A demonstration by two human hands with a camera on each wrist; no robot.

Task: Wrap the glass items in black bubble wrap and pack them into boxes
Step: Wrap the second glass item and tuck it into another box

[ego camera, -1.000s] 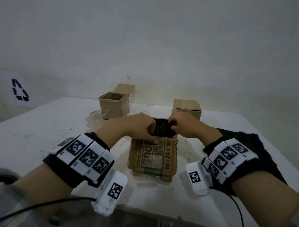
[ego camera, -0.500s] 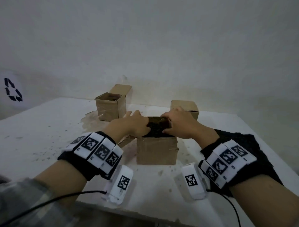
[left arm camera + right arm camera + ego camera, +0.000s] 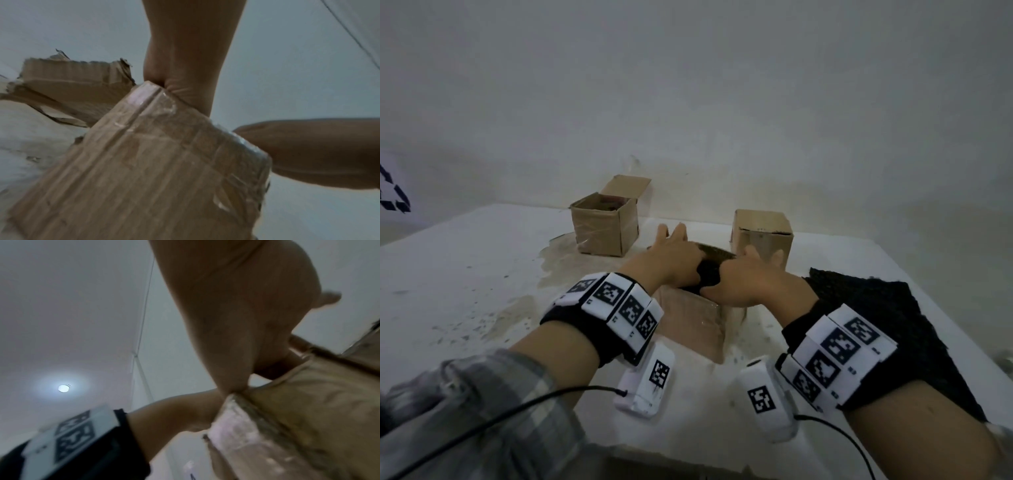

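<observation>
Pressing black wrapped bundle (image 3: 707,274) into taped cardboard box (image 3: 695,318), left hand (image 3: 671,257) flat, right hand (image 3: 750,277) grip unclear

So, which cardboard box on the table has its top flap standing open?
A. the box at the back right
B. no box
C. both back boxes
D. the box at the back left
D: in the head view the back-left box has its flap raised, while the back-right box is closed on top.
</observation>
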